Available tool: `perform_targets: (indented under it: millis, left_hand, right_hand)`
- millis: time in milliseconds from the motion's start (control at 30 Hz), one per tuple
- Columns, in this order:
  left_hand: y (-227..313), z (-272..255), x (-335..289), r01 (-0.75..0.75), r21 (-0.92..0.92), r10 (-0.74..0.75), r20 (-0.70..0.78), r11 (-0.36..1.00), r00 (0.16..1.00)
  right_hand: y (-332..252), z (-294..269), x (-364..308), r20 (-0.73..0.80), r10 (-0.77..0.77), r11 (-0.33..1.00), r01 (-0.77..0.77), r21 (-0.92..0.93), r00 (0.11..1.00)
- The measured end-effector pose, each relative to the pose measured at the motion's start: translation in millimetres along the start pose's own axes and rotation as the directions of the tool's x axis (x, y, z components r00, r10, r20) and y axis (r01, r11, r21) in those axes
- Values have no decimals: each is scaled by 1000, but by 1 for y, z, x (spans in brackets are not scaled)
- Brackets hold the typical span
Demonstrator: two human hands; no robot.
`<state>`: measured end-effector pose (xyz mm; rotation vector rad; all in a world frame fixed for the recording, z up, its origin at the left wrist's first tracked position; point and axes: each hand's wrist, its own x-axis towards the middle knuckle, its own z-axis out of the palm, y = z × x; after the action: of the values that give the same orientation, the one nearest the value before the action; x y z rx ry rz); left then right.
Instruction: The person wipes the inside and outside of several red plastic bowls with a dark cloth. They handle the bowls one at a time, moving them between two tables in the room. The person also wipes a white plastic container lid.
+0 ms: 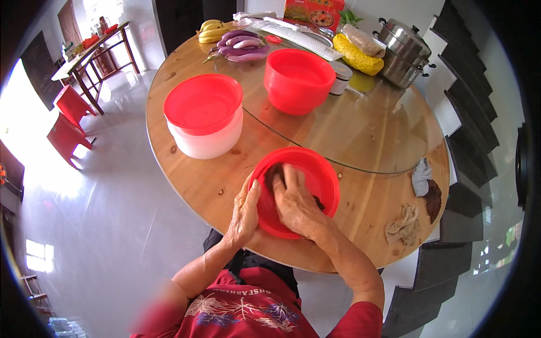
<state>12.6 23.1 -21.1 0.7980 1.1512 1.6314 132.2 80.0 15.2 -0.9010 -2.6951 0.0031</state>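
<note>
Near the table's front edge sits a round red plastic basin [328, 172]. My left hand [244, 214] grips its left rim, thumb on the inside wall and fingers along the outside. Down inside the basin, my right hand [296, 205] presses with bent fingers against a dark brown, cloth-like piece [273, 173]. Most of that piece is hidden under the hand; a dark bit [319, 203] shows at the hand's right side.
Behind stand a red basin on a whitish tub [205, 141] and stacked red basins [298, 84]. Crumpled rags [403, 226] lie at right. Eggplants [242, 46], bananas [213, 31], a yellow bag [356, 55] and a steel steamer pot [403, 53] line the back. Dark stairs [445, 242] rise at right.
</note>
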Motion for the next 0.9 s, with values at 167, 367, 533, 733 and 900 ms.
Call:
perform_targets:
  millis: [167, 367, 533, 733, 900]
  left_hand:
    - [-4, -7, 1, 1, 12, -1, -3, 1000, 1000]
    - [-1, -1, -6, -25, 59, 28, -56, 998, 998]
    - [-8, -6, -1, -2, 83, 4, -29, 997, 1000]
    - [-5, 0, -2, -82, 60, 84, -36, 995, 996]
    - [-3, -3, -3, -52, 96, 52, 0, 994, 999]
  right_hand:
    - [-2, -14, -18, 189, -249, 943, 194, 271, 950]
    - [22, -44, -36, 375, -193, 919, 34, 392, 907]
    - [10, -42, -25, 13, 106, 968, -100, -232, 994]
    - [16, -10, -7, -57, 181, 981, -184, -64, 982]
    - [3, -8, -26, 21, -84, 963, 76, 258, 996]
